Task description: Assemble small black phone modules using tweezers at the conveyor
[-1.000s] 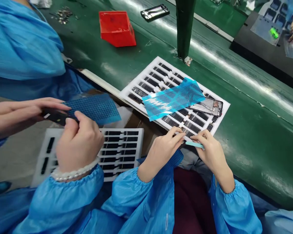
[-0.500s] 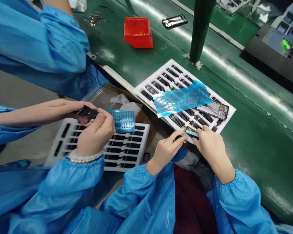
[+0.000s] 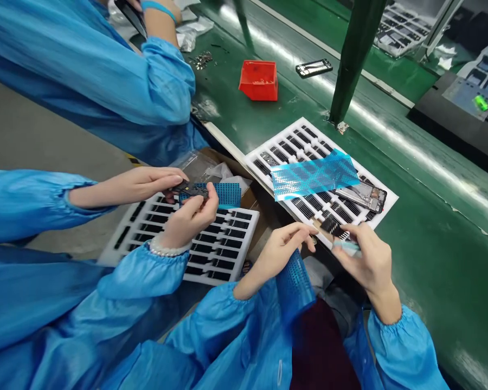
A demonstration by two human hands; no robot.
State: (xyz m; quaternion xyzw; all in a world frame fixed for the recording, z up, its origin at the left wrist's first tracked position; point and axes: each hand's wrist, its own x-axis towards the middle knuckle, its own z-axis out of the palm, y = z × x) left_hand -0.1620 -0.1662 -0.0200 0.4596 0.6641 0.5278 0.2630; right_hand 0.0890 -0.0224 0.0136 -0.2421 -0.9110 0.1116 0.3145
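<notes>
My left hand [image 3: 282, 252] is closed, thumb and fingers pinched on a blue perforated film [image 3: 296, 284] that hangs in front of my clothing. My right hand [image 3: 366, 257] grips a thin pale teal piece [image 3: 347, 246], blurred and partly covered by the fingers. Just beyond both hands lies a white foam tray [image 3: 252, 157] with rows of slots holding black strip-like parts. Across the tray rests another blue perforated sheet [image 3: 315, 174]. A phone frame [image 3: 366, 196] sits on the tray's right side, partly under that sheet.
At left, a co-worker's hands [image 3: 187, 216] hold a dark phone part above a second white tray [image 3: 246, 222]. A red bin [image 3: 259, 81], a phone frame [image 3: 314, 67] and loose small parts [image 3: 203, 59] lie on the green bench. A green post [image 3: 355, 59] rises behind the tray.
My hands have moved apart. The blue film now hangs from my left hand, and the teal piece has gone right with my right hand. The camera view has shifted left; the co-worker's hands have changed pose.
</notes>
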